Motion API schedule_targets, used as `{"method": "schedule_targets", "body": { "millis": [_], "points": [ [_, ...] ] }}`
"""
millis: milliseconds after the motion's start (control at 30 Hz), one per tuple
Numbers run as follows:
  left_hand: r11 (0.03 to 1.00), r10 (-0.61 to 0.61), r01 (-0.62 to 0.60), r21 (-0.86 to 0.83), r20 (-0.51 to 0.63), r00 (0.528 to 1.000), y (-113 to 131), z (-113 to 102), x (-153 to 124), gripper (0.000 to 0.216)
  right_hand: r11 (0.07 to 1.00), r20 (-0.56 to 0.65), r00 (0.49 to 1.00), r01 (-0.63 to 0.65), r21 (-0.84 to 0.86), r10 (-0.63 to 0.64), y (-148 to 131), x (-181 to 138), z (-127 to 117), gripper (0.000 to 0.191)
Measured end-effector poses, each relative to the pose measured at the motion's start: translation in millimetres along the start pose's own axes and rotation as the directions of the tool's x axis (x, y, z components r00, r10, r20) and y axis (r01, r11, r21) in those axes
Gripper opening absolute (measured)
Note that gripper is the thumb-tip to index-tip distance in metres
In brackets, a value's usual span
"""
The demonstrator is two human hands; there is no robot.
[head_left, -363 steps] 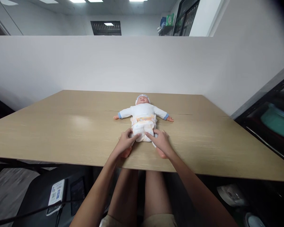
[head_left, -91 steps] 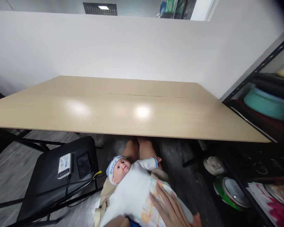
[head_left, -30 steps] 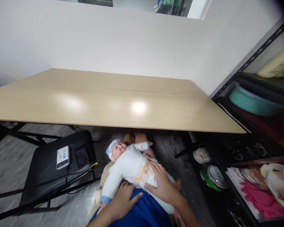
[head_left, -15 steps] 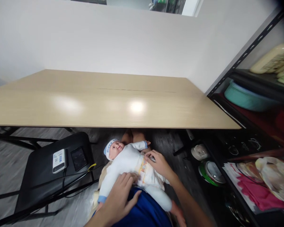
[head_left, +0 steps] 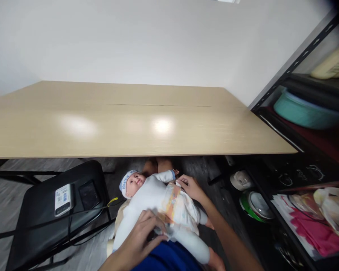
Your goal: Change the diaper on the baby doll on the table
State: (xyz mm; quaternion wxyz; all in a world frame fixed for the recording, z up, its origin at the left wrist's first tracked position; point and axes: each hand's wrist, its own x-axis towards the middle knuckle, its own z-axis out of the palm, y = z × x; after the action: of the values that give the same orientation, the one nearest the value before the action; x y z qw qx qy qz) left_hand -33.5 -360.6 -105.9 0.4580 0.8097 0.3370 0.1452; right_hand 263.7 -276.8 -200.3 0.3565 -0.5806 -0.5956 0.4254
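A baby doll point(head_left: 147, 194) in a white outfit and a blue-and-white cap lies face up across the lap, its head to the left. Around its hips, over the clothing, sits a white diaper point(head_left: 185, 207) with a printed orange and yellow front band. My left hand point(head_left: 142, 235) is closed on the diaper's near side edge, thumb and fingers pinching; motion blurs the fingertips. On the far side, my right hand point(head_left: 192, 189) pinches the diaper's other edge at the waist. The doll's legs point to the lower right.
A wooden table point(head_left: 203, 131) stands just ahead, its edge above the doll. To the left, a black chair point(head_left: 36, 210) bears a white device point(head_left: 63, 199), a dark phone point(head_left: 89, 195) and cables. On the right, a black shelf rack holds a teal basin point(head_left: 305, 111) and pink cloth point(head_left: 318, 231).
Both hands have gone from lying against the diaper to pinching its two sides. The diaper's front now looks wider and more spread. The view has tilted slightly down.
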Motion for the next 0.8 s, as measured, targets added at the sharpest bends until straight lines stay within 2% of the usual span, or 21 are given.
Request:
{"method": "schedule_targets", "body": {
  "millis": [100,200,267,333,400,467,533,600,667,733,800],
  "points": [
    [0.999,0.037,-0.032,-0.036,0.126,0.991,3.9,-5.8,-13.3,0.028,0.999,0.018,0.999,-0.035,0.009,0.035,18.7,14.2,-0.4,0.044],
    [0.995,0.100,-0.102,0.000,0.190,0.977,10.5,-10.3,-23.3,0.021,0.999,0.018,0.999,-0.050,-0.013,0.050,24.2,18.2,-2.8,0.048],
    [0.994,0.102,-0.108,0.015,0.214,0.971,15.1,-12.8,-26.9,0.018,0.998,-0.014,0.999,-0.037,-0.042,0.036,15.2,14.6,-5.8,0.044],
    [0.997,0.068,-0.075,0.026,0.216,0.974,18.4,-15.2,-26.2,0.019,0.998,-0.039,0.999,0.012,-0.067,-0.014,-5.5,7.0,-8.1,0.034],
    [0.998,0.039,-0.046,0.034,0.165,0.985,19.2,-17.8,-18.7,0.021,0.988,0.014,0.993,0.122,-0.091,-0.121,-34.8,-3.2,-8.0,0.024],
    [0.999,0.042,-0.042,0.031,0.023,0.999,17.8,-20.6,-2.9,0.023,0.945,0.198,0.942,0.299,-0.130,-0.271,-64.8,-14.9,-6.0,0.025],
    [0.998,0.058,-0.056,0.023,-0.135,0.989,15.3,-24.0,19.9,0.026,0.896,0.340,0.890,0.388,-0.214,-0.304,-87.0,-28.3,-5.5,0.025],
    [0.995,0.094,-0.087,0.039,-0.232,0.968,12.7,-28.0,45.9,0.034,0.848,0.384,0.890,0.389,-0.359,-0.246,-96.8,-45.1,-11.4,0.024],
    [0.991,0.122,-0.108,0.076,-0.215,0.969,10.1,-30.5,71.6,0.040,0.813,0.371,0.920,0.312,-0.492,-0.128,-95.6,-67.5,-25.6,0.029],
    [0.981,0.142,-0.130,0.143,-0.074,0.987,7.6,-28.3,96.0,0.039,0.804,0.362,0.931,0.181,-0.567,0.045,-88.1,-95.8,-44.8,0.034],
    [0.957,0.116,-0.149,0.249,0.141,0.983,5.8,-18.5,120.8,0.048,0.787,0.322,0.922,0.032,-0.616,0.215,-78.4,-126.6,-61.7,0.037]
  ]
}}
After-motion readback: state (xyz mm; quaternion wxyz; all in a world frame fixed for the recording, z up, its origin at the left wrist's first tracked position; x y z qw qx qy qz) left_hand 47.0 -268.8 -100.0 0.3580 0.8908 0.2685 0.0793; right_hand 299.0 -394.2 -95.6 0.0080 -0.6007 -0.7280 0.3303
